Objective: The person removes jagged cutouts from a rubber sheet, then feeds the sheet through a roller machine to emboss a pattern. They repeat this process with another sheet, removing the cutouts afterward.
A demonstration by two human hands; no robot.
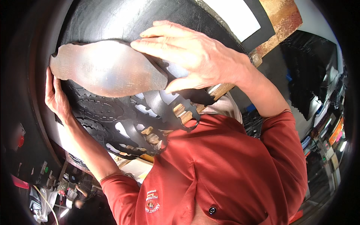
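Observation:
A shiny, sole-shaped plate (108, 69), which looks like metal, lies across the black rubber sheet (168, 18). One end is narrower and has a small notch. My left hand (57, 95) grips this narrow end from the left, with some fingers hidden behind the edge. At the broad end, my right hand (195, 56) holds the plate, its thumb by the lower corner and its fingers reaching along the upper edge. Below the plate, the black rubber shows sole outlines with a tread pattern (99, 110) and several cut-out holes.
Cut, ragged strips of rubber (155, 103) hang toward my red shirt. Wooden pieces (183, 113) show through the gaps. A worn brown board (281, 18) stands at the upper right. Black sheets (307, 71) are piled at the right, and clutter fills the lower left.

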